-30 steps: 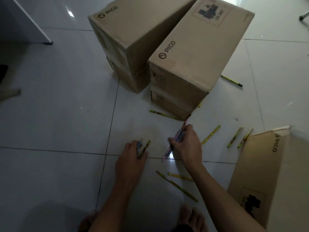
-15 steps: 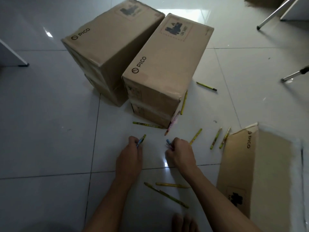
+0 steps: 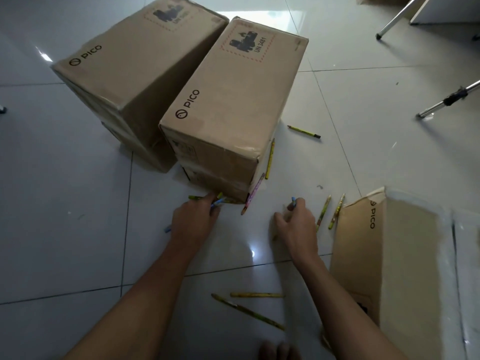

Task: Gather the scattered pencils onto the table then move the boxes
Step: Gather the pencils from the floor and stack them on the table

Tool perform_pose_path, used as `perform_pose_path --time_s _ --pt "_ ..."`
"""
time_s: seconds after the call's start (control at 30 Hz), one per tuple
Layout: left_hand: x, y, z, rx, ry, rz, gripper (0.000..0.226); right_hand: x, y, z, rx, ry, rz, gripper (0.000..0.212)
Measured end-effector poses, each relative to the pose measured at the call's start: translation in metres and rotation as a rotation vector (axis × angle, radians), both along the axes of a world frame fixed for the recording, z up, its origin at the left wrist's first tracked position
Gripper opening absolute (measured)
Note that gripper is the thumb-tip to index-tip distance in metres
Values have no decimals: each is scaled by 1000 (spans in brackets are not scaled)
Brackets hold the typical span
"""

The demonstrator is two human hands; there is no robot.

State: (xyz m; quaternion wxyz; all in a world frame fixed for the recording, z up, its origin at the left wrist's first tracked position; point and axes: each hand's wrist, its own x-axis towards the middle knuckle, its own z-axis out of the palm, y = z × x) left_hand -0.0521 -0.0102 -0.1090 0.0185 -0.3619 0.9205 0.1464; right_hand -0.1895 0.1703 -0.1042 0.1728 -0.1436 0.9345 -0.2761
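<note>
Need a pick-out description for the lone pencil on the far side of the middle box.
Start at the middle PICO box. On the floor tiles right of its far end lies a yellow pencil. It has a black tip and lies alone, apart from the pencils by the hands.

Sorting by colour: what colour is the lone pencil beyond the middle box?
Yellow with a dark tip, the pencil lies on the floor; head view.

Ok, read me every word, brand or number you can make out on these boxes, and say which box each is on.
"PICO": left box.
"PICO": middle box.
"UN 3481": label on the middle box.
"PICO": right box.
The left box's label and the small stickers on the middle box's end are too blurred to read.
</note>
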Motion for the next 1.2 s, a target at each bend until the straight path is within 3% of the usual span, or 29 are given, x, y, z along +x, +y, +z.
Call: perform_pose_path --time_s 0.2,0.37,0.53,0.67,0.83,0.97,1.1,1.2 --pt "-1 -1 -3 11 -20 -24 38 -2 8 -4 -10 -5 -41 26" --pt "4 14 -8 23 -145 -228 39 -4 17 0 41 -88 -84 14" --pt "-2 37 3 159 -147 -326 31 -20 32 2 73 -18 -154 27" --pt "-20 58 13 312 -59 -233 24 -26 41 4 158 -13 -149 39" --pt "-41 78 17 447 55 -142 25 -28 51 9 177 -9 -176 32" --pt "-53 84 17 557 138 -164 9 -32 60 9 153 41 -179 27" --pt "-61 87 15 650 71 -88 29 -40 66 12 151 68 -209 21" --pt "-60 89 14 733 79 -90 18 -47 68 12 166 105 -192 34"
